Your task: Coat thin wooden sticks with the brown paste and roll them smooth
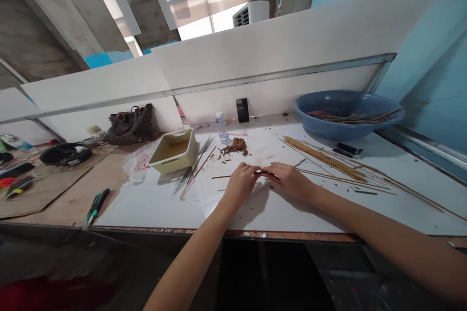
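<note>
Near the front middle of the white board, my left hand (pixel 241 181) and my right hand (pixel 289 178) are close together, fingers closed on a thin brown stick (pixel 221 177). One end of it sticks out left of my left hand; the part under my fingers is hidden. Beyond my hands lies a brown dough-like lump (pixel 239 144) with crumbs and short broken bits around it. To the right of my right hand rests a bundle of thin yellowish sticks (pixel 324 158), with several loose darker sticks beside it.
A blue basin (pixel 350 131) with sticks stands at the back right. A water bottle (pixel 222 129) and a phone (pixel 242 110) stand at the back. A yellowish tub (pixel 168 164) holds brownish liquid. Green-handled pliers (pixel 96 208) lie front left, a handbag (pixel 129 126) behind.
</note>
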`<action>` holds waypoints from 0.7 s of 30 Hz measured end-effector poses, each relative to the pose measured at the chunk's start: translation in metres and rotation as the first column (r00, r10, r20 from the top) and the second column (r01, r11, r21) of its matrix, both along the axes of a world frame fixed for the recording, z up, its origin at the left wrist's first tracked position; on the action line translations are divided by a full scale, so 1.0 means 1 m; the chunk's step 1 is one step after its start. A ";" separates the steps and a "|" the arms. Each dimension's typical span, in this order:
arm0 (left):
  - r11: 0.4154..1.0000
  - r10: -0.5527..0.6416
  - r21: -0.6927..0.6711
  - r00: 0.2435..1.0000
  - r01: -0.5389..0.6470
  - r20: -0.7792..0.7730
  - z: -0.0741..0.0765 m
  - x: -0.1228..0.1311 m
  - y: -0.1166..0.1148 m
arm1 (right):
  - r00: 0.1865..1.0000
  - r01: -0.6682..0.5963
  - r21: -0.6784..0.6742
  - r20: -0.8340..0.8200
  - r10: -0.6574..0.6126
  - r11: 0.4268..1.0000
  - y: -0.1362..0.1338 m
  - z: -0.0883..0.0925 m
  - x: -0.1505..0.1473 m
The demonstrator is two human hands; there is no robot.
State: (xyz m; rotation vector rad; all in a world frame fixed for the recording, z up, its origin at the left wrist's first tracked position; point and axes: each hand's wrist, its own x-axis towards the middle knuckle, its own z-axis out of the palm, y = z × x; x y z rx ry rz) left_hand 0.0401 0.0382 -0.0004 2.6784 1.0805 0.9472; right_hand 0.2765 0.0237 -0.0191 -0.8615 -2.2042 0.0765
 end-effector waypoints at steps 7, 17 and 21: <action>1.000 -0.027 0.017 0.998 0.026 0.056 -0.001 0.000 0.000 | 1.000 0.013 0.050 -0.014 -0.013 0.999 -0.003 0.002 -0.001; 0.998 -0.067 0.011 0.996 0.066 0.062 0.001 -0.001 0.000 | 0.999 -0.032 0.065 0.004 0.032 0.997 -0.005 0.006 0.000; 0.995 -0.099 0.017 0.991 0.098 0.086 0.003 -0.002 0.000 | 0.999 -0.048 0.065 0.013 0.047 0.997 -0.006 0.009 0.002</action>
